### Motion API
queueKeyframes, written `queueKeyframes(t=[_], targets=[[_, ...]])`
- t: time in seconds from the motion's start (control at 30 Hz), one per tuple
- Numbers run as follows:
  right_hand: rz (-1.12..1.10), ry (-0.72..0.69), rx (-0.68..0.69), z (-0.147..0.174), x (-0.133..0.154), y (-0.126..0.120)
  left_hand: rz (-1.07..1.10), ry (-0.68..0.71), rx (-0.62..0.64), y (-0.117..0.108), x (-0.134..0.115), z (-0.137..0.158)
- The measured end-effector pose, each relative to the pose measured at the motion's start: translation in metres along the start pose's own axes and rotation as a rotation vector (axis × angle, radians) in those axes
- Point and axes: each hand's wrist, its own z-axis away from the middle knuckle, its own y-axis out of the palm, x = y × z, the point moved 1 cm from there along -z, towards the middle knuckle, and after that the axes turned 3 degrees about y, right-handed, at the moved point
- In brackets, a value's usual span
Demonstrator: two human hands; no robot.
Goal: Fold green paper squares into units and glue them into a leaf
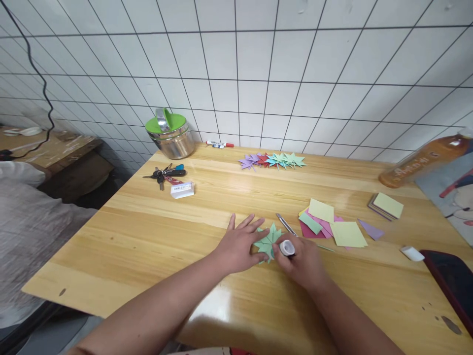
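A light-green folded-paper star (272,233) lies flat on the wooden table in front of me. My left hand (240,242) is open, fingers spread, with its thumb and a fingertip resting on the star's left side. My right hand (305,261) is closed around a glue stick (287,248), whose hollow white end faces up. Its lower end is over the star's right part, partly hidden by my fingers; I cannot tell if it touches the paper. Just beyond my right hand lies a utility knife (286,225).
Loose colored paper squares (349,233) and a paper stack (386,206) lie to the right, near a white cap (412,253) and phone (449,281). Finished paper stars (273,160) line the wall. A bottle (424,160), steel pot (172,138) and keys (162,173) stand or lie farther off.
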Motion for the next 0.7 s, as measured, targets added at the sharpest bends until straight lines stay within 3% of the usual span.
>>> queueKeyframes(t=[0.1,0.17,0.33,0.7], targets=[[-0.043,0.089,-0.173,-0.002,-0.001,-0.004,0.032,0.030,-0.005,-0.002,0.000,0.002],[-0.019,0.149,-0.209,-0.006,-0.002,-0.003,0.063,0.036,-0.033,-0.004,0.001,0.003],[0.096,0.186,-0.148,-0.014,-0.003,0.008,0.080,-0.045,-0.171,-0.005,0.009,0.002],[0.191,0.127,-0.101,-0.022,0.000,0.026,0.036,-0.042,-0.180,-0.007,0.013,0.002]])
